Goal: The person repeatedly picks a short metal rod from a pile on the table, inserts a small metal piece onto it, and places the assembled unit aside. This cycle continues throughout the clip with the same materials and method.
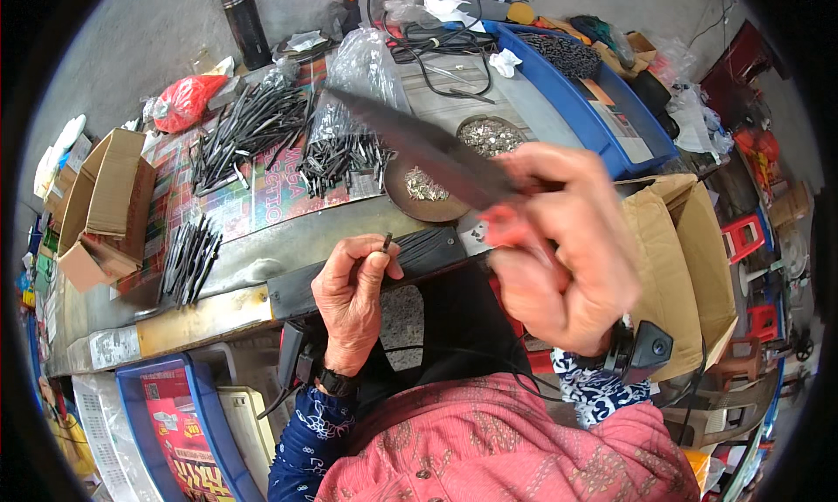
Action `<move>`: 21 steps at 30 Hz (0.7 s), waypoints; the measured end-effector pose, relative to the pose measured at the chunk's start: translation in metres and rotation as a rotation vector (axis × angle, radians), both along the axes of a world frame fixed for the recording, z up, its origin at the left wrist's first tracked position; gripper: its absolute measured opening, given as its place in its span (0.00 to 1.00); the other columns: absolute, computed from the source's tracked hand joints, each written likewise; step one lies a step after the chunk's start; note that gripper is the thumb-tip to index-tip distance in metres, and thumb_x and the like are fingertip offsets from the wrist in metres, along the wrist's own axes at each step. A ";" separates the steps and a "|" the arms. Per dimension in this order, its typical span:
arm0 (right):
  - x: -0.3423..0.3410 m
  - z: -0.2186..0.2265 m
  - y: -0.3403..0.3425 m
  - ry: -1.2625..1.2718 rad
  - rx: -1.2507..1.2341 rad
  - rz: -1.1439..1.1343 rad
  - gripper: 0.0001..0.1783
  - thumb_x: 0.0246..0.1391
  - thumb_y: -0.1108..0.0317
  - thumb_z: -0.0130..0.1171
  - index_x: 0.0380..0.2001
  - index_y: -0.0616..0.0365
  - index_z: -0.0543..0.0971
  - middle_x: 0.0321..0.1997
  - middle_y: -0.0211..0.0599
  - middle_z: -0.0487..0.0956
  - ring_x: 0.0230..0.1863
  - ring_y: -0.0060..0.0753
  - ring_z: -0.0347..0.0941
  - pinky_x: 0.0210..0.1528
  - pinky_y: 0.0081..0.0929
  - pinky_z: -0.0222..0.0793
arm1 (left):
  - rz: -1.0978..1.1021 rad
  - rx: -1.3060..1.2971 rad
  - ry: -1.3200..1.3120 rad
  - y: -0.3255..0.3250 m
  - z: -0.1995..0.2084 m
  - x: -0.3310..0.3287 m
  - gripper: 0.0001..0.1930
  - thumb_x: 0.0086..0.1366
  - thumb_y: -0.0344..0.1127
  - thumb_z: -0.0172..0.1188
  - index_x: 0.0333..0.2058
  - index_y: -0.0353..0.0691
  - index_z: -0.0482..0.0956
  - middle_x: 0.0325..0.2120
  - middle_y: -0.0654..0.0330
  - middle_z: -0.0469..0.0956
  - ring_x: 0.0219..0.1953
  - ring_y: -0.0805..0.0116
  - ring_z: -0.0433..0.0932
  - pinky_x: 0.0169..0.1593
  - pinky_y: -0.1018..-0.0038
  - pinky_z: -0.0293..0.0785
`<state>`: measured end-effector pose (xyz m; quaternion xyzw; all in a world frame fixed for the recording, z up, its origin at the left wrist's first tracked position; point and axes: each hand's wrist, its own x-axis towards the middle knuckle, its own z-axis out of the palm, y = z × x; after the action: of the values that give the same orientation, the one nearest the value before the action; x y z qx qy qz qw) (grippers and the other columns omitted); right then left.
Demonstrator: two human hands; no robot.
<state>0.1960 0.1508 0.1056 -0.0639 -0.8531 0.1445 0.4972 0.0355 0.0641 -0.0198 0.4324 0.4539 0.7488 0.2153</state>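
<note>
My left hand [351, 284] is closed in a pinch above the table's front edge. Between thumb and forefinger it holds a small dark stub [387, 241], whose kind I cannot make out. My right hand [567, 244], raised and smeared by motion, is wrapped round a red-handled tool with a long, dark, blade-like part [428, 144] that tapers toward the upper left. Beneath that tool, a round pan [410, 207] holds small silvery metal pieces, partly hidden. Just past my left hand, thin black strips [428, 244] lie along the table edge.
Black slender pieces lie in piles [249, 131] and a small bundle [189, 259] on the left. More fill a clear plastic bag [360, 74]. Another dish [491, 134] holds metal bits. A blue tray [633, 157] stands far right, a cardboard box [105, 205] far left, and an open carton [668, 266] near right.
</note>
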 end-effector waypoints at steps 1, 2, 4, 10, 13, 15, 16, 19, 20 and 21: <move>-0.003 -0.004 0.000 0.119 0.007 -0.011 0.06 0.46 0.77 0.62 0.29 0.64 0.76 0.43 0.49 0.76 0.37 0.39 0.76 0.40 0.29 0.73 | -0.005 -0.008 -0.003 0.000 0.000 0.000 0.06 0.68 0.29 0.57 0.35 0.31 0.76 0.30 0.61 0.78 0.28 0.78 0.74 0.34 0.82 0.71; -0.008 -0.010 -0.001 0.074 0.033 -0.029 0.07 0.45 0.76 0.62 0.30 0.63 0.76 0.43 0.48 0.76 0.36 0.38 0.76 0.40 0.30 0.73 | -0.004 -0.025 -0.007 0.001 0.000 -0.001 0.06 0.68 0.29 0.57 0.35 0.31 0.76 0.30 0.61 0.78 0.28 0.78 0.74 0.34 0.82 0.71; -0.019 -0.026 0.001 -0.258 0.097 -0.055 0.10 0.45 0.69 0.65 0.31 0.60 0.76 0.37 0.40 0.74 0.34 0.41 0.73 0.35 0.32 0.72 | -0.010 -0.036 0.029 0.000 0.000 -0.001 0.06 0.67 0.29 0.57 0.35 0.31 0.76 0.30 0.61 0.78 0.28 0.78 0.74 0.34 0.82 0.71; -0.008 -0.038 0.013 -0.267 0.005 -0.095 0.10 0.48 0.66 0.64 0.31 0.58 0.76 0.33 0.38 0.73 0.34 0.44 0.72 0.34 0.36 0.72 | -0.026 -0.041 -0.008 0.001 -0.003 -0.001 0.06 0.67 0.30 0.58 0.35 0.31 0.75 0.30 0.61 0.77 0.28 0.79 0.73 0.34 0.82 0.71; -0.004 -0.032 0.019 -0.210 -0.069 -0.093 0.09 0.48 0.68 0.64 0.31 0.58 0.75 0.32 0.40 0.73 0.34 0.46 0.72 0.35 0.37 0.71 | -0.051 -0.006 -0.029 0.003 -0.006 -0.002 0.07 0.67 0.30 0.58 0.35 0.31 0.75 0.31 0.61 0.78 0.28 0.78 0.73 0.34 0.82 0.71; 0.002 -0.030 0.025 -0.218 -0.045 -0.182 0.08 0.49 0.70 0.64 0.31 0.60 0.75 0.31 0.42 0.73 0.33 0.46 0.72 0.33 0.38 0.70 | -0.063 0.003 -0.041 0.004 -0.007 -0.003 0.07 0.67 0.30 0.58 0.35 0.31 0.75 0.32 0.60 0.78 0.28 0.78 0.73 0.35 0.82 0.71; 0.005 -0.031 0.028 -0.194 -0.089 -0.216 0.08 0.50 0.69 0.63 0.31 0.60 0.75 0.31 0.42 0.73 0.32 0.47 0.72 0.33 0.38 0.70 | -0.063 -0.001 -0.035 0.004 -0.008 -0.003 0.07 0.68 0.31 0.58 0.35 0.31 0.75 0.31 0.60 0.78 0.28 0.78 0.73 0.35 0.82 0.71; 0.017 -0.039 0.042 -0.153 -0.138 -0.362 0.09 0.53 0.67 0.62 0.29 0.61 0.75 0.28 0.42 0.72 0.29 0.47 0.72 0.31 0.38 0.68 | -0.071 -0.002 -0.058 0.004 -0.007 -0.003 0.08 0.68 0.31 0.57 0.35 0.31 0.75 0.30 0.60 0.78 0.28 0.78 0.73 0.35 0.82 0.70; 0.021 -0.044 0.048 -0.140 -0.141 -0.401 0.09 0.54 0.67 0.62 0.28 0.61 0.75 0.28 0.42 0.72 0.28 0.46 0.71 0.31 0.38 0.68 | -0.076 0.003 -0.075 0.005 -0.006 -0.003 0.08 0.68 0.32 0.57 0.35 0.31 0.75 0.30 0.60 0.78 0.28 0.78 0.73 0.35 0.82 0.70; 0.025 -0.049 0.055 -0.136 -0.148 -0.446 0.10 0.54 0.66 0.62 0.28 0.61 0.75 0.28 0.42 0.72 0.28 0.46 0.71 0.30 0.38 0.67 | -0.090 0.020 -0.098 0.005 -0.004 -0.003 0.08 0.68 0.32 0.57 0.36 0.31 0.75 0.29 0.61 0.78 0.27 0.79 0.73 0.35 0.82 0.70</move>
<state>0.2208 0.2055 0.0571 -0.2965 -0.8366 0.0885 0.4521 0.0323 0.0695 -0.0239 0.4171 0.4153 0.7633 0.2663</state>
